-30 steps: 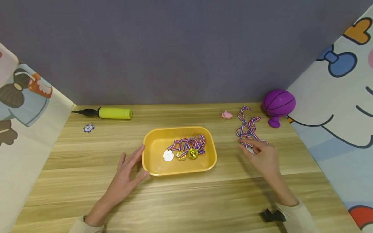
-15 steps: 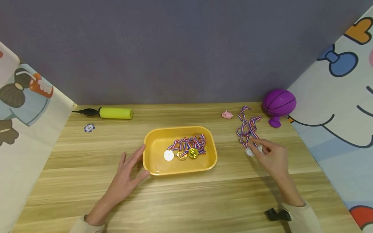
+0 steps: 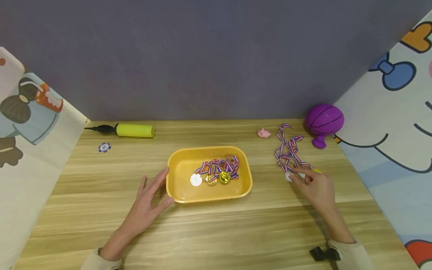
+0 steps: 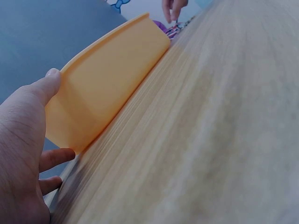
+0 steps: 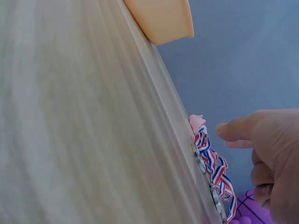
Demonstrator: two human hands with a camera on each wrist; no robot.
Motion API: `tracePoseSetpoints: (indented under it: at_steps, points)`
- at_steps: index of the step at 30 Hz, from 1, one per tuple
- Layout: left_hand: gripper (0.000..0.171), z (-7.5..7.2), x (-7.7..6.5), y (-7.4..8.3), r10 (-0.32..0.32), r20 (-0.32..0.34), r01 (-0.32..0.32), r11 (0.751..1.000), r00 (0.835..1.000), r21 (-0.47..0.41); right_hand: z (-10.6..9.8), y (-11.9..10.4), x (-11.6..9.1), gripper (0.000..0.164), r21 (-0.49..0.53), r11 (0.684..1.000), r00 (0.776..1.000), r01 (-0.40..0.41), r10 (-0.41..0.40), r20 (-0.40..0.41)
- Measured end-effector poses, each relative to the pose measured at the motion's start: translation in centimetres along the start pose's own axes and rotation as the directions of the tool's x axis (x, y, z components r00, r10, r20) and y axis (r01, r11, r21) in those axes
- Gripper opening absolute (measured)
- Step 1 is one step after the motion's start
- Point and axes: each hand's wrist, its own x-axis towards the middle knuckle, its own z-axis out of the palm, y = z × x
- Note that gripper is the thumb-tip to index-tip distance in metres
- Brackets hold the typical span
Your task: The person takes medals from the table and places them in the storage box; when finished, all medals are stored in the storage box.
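Head view: plain grey upright panel (image 3: 216, 60) beyond both hands. Wood-grain surface (image 3: 216, 236) below them.

Orange-yellow, round-cornered, plastic-looking tray (image 3: 180, 191) sits between the hands. Left hand (image 3: 145, 206) grasps nothing; fingers spread loosely, touching the tray's near end. Right hand (image 3: 315, 187) also released: forefinger and thumb extended over the ribbons and medals, other fingers bent; right wrist view shows nothing pinched.

Purple ball with black seam lines (image 3: 324, 119) stands beyond the right hand. Yellow-green cylindrical pump with black nozzle (image 3: 135, 130) lies beyond the left hand.

Red, white and blue striped ribbons (image 3: 287, 150) lie tangled just beyond the right hand. Matching striped ribbons (image 3: 219, 165) bunch in the tray, between the hands.

Silver-coloured disc medal (image 3: 288, 176) at the right fingertips; others partly hidden by that hand. Inside the tray: pale shiny medal (image 3: 195, 179) nearest the left hand, then two gold-coloured medals (image 3: 224, 177).

Small pink pig figure (image 3: 264, 133), beyond and left of the right hand. Blue-and-white round chip (image 3: 104, 147), beyond and left of the left hand.
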Motion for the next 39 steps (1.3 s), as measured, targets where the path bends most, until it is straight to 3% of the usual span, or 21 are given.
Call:
tracePoseSetpoints:
  at_steps: [12,27,34,39]
  points:
    - [0.090,0.1,0.0,-0.2,0.016,-0.005,-0.016,1.000,1.000,0.001,0.2,1.4,-1.0,0.027,-0.034,0.996,0.988,-0.078,0.082,0.134]
    - [0.091,0.1,0.0,-0.1,0.010,-0.004,-0.010,1.000,1.000,-0.009,1.1,1.1,-1.5,0.026,-0.013,0.998,0.989,-0.063,0.064,0.136]
    - [0.090,0.1,0.0,0.0,0.009,-0.004,-0.009,1.000,1.000,-0.009,1.3,1.0,-1.6,0.036,0.004,0.995,0.984,-0.102,0.101,0.144]
    - [0.091,0.1,0.0,0.0,0.006,-0.006,-0.006,1.000,1.000,-0.001,1.5,1.0,-1.6,0.037,0.009,0.996,0.983,-0.086,0.084,0.163]
